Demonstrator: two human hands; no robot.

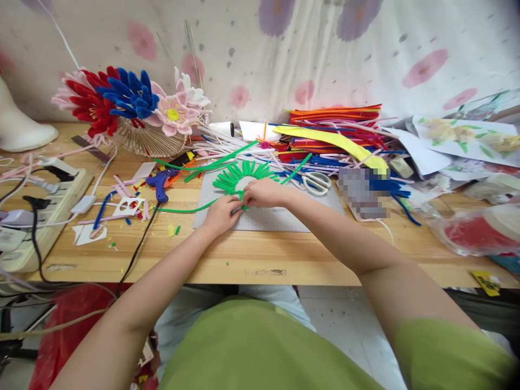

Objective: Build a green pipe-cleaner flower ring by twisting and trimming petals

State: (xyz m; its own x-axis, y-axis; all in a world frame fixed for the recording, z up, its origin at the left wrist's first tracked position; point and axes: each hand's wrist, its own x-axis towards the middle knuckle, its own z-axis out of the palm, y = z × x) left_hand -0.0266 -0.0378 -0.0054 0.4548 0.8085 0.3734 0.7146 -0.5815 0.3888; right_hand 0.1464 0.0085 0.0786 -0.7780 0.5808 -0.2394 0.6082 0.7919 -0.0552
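Observation:
A ring of looped green pipe cleaners (pixel 227 176) lies around a pale round centre on the grey cutting mat (pixel 276 221). At the ring's near edge, my right hand (pixel 264 193) is closed with its fingertips pinching a green pipe cleaner. Just left of it, my left hand (pixel 221 215) has its thumb and fingers closed on the same green piece, low on the mat. My fingers partly hide the spot where they meet. Loose green pipe cleaners (pixel 190 209) stretch out to the left and behind the ring.
Scissors (pixel 317 183) rest on the mat's right side. A blue glue gun (pixel 159 185) stands left, its cord crossing the table. Bundled pipe cleaners (pixel 337 114) are heaped behind. A pipe-cleaner flower fan (pixel 150 135), a power strip (pixel 49 216) and paper scraps (pixel 128 207) occupy the left.

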